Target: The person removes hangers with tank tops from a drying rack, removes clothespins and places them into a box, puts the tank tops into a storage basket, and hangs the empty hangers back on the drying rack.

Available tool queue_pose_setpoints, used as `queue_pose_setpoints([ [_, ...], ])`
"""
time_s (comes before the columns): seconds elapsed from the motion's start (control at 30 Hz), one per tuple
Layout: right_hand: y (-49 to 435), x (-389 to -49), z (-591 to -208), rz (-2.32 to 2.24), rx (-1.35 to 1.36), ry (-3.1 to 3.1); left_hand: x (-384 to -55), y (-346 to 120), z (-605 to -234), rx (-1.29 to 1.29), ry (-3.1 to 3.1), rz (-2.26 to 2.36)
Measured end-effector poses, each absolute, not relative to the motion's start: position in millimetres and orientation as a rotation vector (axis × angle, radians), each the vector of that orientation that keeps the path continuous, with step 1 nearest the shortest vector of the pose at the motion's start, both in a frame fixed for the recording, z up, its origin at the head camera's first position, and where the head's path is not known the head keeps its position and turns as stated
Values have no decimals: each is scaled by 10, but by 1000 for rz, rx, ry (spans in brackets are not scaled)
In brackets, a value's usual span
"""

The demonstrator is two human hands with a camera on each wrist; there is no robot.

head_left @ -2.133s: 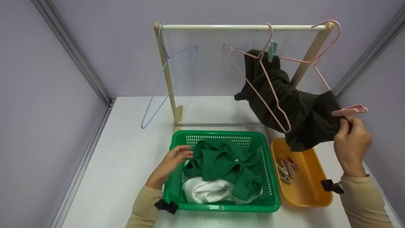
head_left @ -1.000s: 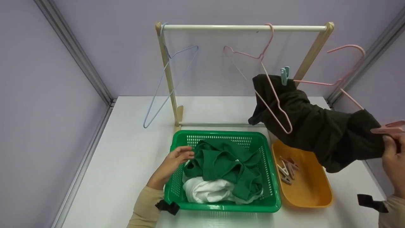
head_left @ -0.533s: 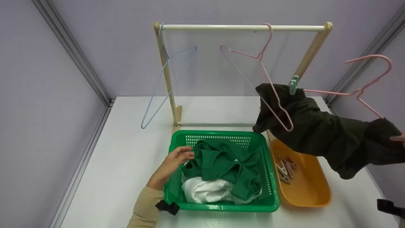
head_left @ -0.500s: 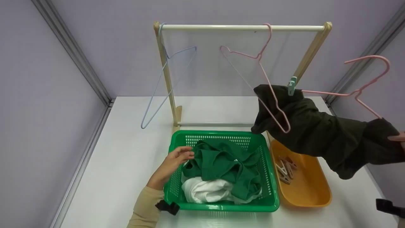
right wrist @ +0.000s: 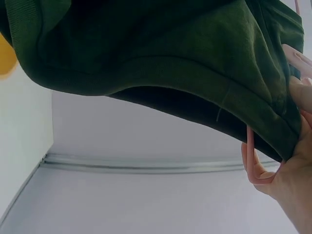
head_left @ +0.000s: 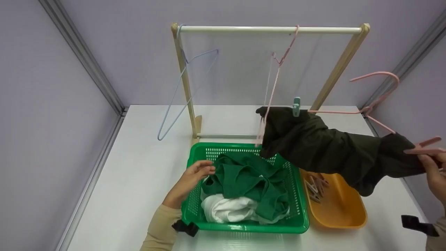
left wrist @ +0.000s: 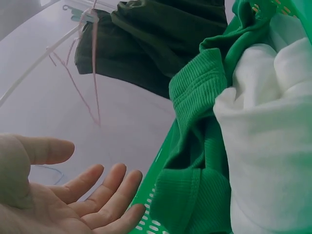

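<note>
My right hand (head_left: 437, 177) grips the corner of a dark green garment (head_left: 331, 146) together with the lower end of a pink hanger (right wrist: 251, 161). The garment hangs in the air, its far corner fastened by a teal clothespin (head_left: 296, 106) and its near corner by a pink clothespin (head_left: 423, 150). The hook of this hanger is off the rod. My left hand (head_left: 190, 181) hovers at the left rim of a green basket (head_left: 244, 228), fingers relaxed, palm up in the left wrist view. Inside the basket lie a green ribbed-trim garment (head_left: 240, 174) and a white one (head_left: 230, 208).
A rack with a white rod (head_left: 237, 30) stands at the back. On it hang a blue hanger (head_left: 170, 94) and another pink hanger (head_left: 273, 87), which the dark garment's far end overlaps. An orange tray (head_left: 348, 212) with several clothespins (head_left: 315, 186) sits right of the basket.
My right hand took the dark garment right and down from the rack, then back leftward in the last half second. The hanging pink hanger has turned nearly edge-on. My left hand stays put.
</note>
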State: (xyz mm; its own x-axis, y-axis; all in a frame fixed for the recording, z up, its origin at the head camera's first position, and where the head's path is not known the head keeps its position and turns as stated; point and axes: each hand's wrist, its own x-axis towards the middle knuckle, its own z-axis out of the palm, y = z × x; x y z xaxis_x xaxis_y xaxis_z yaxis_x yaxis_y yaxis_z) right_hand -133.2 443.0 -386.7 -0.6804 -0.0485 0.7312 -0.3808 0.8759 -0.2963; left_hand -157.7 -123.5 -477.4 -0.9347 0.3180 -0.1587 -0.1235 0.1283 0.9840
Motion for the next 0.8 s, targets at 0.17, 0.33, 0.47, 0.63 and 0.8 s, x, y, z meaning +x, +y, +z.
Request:
queue_pose_setpoints([
  [0.17,4261,-1331,-3850,668,319,-2273,-1599,-1167,-4743,287,2085,1877],
  [0.33,4122,-1318,-3784,760,337,-2302,-1601,-1159,-4752,261,2070,1891],
  [0.47,4037,-1335,-3746,771,323,-2298,-1597,-1183,-4785,220,2071,1880],
  [0.63,3946,-1397,-3782,820,358,-2245,-1595,-1200,-4800,209,2085,1875],
  [0.8,3815,-1487,-3861,927,431,-2188,-1593,-1203,-4800,194,2080,1880],
])
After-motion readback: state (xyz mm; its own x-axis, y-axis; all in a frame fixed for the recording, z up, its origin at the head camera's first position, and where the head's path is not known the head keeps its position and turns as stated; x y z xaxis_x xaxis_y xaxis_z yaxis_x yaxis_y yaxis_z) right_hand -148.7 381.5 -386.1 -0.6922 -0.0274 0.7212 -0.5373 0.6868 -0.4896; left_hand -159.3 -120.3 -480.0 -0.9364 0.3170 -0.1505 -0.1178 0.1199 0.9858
